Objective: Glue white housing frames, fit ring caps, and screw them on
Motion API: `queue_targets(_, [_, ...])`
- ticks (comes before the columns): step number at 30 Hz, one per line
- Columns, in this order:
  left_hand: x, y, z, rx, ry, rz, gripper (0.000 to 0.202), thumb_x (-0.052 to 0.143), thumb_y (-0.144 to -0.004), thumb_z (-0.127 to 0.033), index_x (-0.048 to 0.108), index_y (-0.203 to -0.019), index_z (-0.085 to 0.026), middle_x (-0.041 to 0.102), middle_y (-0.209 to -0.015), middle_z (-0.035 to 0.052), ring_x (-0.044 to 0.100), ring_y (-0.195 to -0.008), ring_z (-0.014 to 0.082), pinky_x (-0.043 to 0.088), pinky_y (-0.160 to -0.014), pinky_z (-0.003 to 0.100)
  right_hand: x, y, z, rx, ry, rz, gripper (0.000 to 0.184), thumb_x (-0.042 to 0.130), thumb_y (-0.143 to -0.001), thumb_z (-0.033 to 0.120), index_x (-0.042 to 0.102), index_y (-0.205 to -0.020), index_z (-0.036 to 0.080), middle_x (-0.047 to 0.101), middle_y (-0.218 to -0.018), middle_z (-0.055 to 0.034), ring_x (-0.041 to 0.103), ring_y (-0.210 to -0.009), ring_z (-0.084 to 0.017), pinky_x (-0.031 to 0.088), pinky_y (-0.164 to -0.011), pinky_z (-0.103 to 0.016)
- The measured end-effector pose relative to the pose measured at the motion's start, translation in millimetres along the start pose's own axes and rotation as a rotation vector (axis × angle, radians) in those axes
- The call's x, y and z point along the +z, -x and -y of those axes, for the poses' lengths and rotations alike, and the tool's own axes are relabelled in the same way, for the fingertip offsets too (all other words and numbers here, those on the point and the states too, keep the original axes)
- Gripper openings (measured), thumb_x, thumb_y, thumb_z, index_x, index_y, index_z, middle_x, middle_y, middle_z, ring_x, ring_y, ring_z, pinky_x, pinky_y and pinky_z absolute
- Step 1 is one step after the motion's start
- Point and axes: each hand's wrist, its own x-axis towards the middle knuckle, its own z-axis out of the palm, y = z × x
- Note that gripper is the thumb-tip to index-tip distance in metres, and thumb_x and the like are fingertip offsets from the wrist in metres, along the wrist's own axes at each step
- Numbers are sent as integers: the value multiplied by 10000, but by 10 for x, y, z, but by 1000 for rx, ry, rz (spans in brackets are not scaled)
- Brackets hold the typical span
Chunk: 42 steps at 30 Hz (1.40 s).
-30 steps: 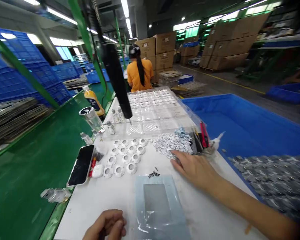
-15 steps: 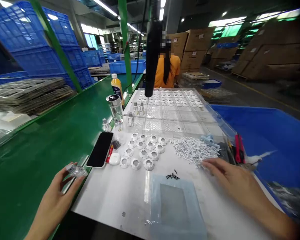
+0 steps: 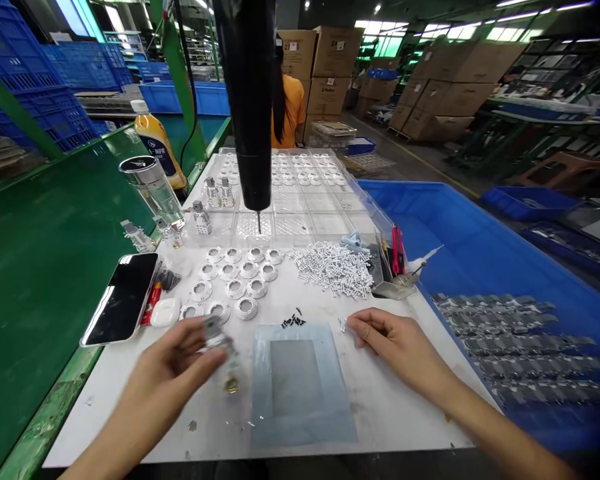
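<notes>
Head view: small shiny metal part (image 3: 213,331), blurred

left hand (image 3: 167,377) now over the workbench (image 3: 215,427)

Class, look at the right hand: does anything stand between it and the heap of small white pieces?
Nothing visible does: the right hand lies short of the heap of small white pieces, with a few stray pieces beside it.

On the table (image 3: 410,427), a smartphone (image 3: 120,300) lies left of round flanges (image 3: 247,308), with a plastic tray (image 3: 300,200) behind them and a bin (image 3: 455,233) to the right.
</notes>
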Motion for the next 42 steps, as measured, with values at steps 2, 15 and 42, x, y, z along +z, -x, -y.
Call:
queue_targets(2, [403,-164,-237,-64,157,259,479,805,-859,-378,644,-1294,-262,723,-938,12,727,-926,215,592,-808,298,1,84,4,5,77,-29,422,530,-972,606,730,-935,236,704,-682,-11,634,-643,-203,428,-603,-311])
queue_targets(15, [851,-419,-47,-158,470,594,336,798,-896,-310,667,-1189,-209,761,-1076,49,707,-996,184,557,-889,297,-213,84,-205,-607,503,236,455,406,-1034,139,549,-1427,320,607,-1359,-87,600,-1229,-258,548,-906,-367])
queue_targets(42, [877,-353,-51,69,-23,493,361,589,-980,-542,645,-1192,-255,644,-898,7,571,-725,166,432,-624,284,-50,259,-77,-766,573,53,252,592,-994,189,625,-1243,193,713,-1102,-104,687,-987,-252,573,-833,-388])
